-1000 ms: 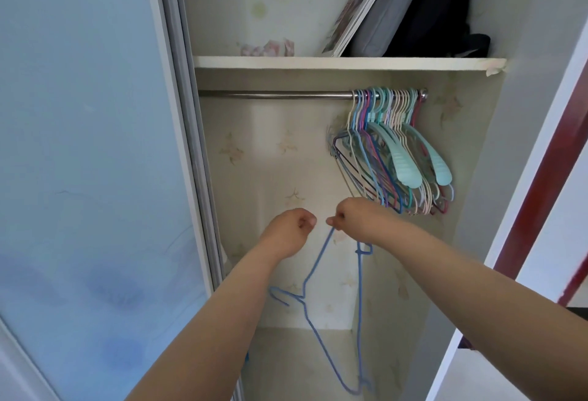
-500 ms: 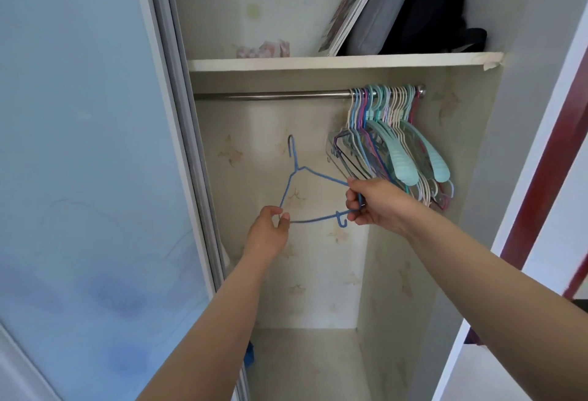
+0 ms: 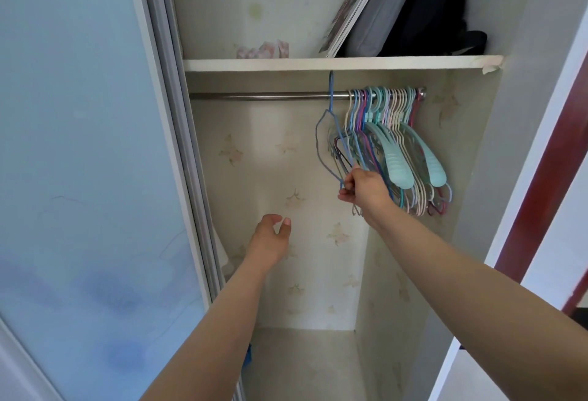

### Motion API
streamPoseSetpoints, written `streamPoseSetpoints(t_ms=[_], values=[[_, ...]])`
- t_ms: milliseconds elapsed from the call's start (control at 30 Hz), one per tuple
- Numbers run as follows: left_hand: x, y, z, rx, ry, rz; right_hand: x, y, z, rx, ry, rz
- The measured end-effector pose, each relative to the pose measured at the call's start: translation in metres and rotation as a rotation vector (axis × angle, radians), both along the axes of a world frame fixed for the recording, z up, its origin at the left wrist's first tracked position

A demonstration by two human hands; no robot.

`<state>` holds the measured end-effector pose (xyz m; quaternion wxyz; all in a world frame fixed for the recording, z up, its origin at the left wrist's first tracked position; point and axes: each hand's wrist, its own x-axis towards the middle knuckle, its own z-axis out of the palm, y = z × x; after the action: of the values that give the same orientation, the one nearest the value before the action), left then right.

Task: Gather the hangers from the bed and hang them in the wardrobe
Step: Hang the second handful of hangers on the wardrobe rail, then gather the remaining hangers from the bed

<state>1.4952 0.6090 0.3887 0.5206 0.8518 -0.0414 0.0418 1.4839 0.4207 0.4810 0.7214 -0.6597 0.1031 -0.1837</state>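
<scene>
While my right hand (image 3: 366, 189) pinches the lower corner of the blue wire hanger (image 3: 331, 133), its hook at the rail (image 3: 264, 95) just left of the hanger bunch (image 3: 397, 139), my left hand (image 3: 270, 238) hangs loosely spread, holding nothing.

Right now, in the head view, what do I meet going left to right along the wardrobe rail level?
Frosted blue sliding door → bare steel rail → blue wire hanger in the right hand → bunched pastel plastic hangers → dark red door frame.
</scene>
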Motion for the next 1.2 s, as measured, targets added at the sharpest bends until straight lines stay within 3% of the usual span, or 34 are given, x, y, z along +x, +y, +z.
streamPoseSetpoints(t_ms=[133, 300, 567, 767, 967, 1200], values=[[-0.002, -0.007, -0.009, 0.02, -0.015, -0.009, 0.013, -0.003, -0.017, 0.227, 0.064, -0.003], [-0.014, -0.012, -0.017, 0.035, 0.027, -0.035, 0.023, -0.006, -0.017, 0.354, 0.052, -0.035], [-0.023, -0.002, -0.02, 0.032, 0.045, -0.086, 0.033, 0.004, -0.024, 0.388, 0.119, -0.105], [-0.031, 0.018, -0.016, 0.03, 0.066, -0.196, 0.01, 0.005, -0.042, 0.468, 0.06, -0.07], [-0.055, 0.031, -0.032, 0.035, 0.081, -0.321, -0.066, 0.036, -0.088, 0.377, 0.153, -0.075], [-0.116, 0.03, -0.085, -0.07, 0.175, -0.438, -0.198, 0.071, -0.155, -0.11, 0.373, -0.157]])
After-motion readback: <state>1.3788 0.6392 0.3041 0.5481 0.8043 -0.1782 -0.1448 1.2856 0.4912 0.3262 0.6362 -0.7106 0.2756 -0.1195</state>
